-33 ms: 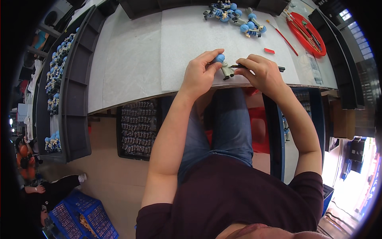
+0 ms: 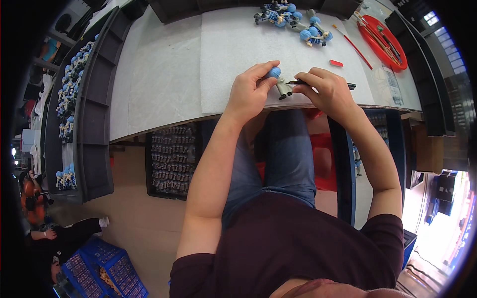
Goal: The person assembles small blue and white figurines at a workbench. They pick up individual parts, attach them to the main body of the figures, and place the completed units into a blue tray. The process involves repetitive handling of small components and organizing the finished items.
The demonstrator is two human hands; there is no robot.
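My left hand (image 2: 252,92) pinches a small figurine (image 2: 282,87) by its blue head, just above the near edge of the white-covered table. The figurine has a pale body and dark feet that point toward me. A slim black pen-like tool (image 2: 296,82) is gripped in my right hand (image 2: 325,91), its tip at or very near the figurine's body; whether it touches I cannot tell. The tool's back end sticks out past my knuckles.
Several blue-headed figurines (image 2: 312,36) lie at the table's back. A red-handled brush (image 2: 354,48), a small red piece (image 2: 336,63) and a red tray (image 2: 380,42) with brushes are at right. At left stands a grey crate (image 2: 94,114) of figurines; a black tray (image 2: 171,161) sits below the table.
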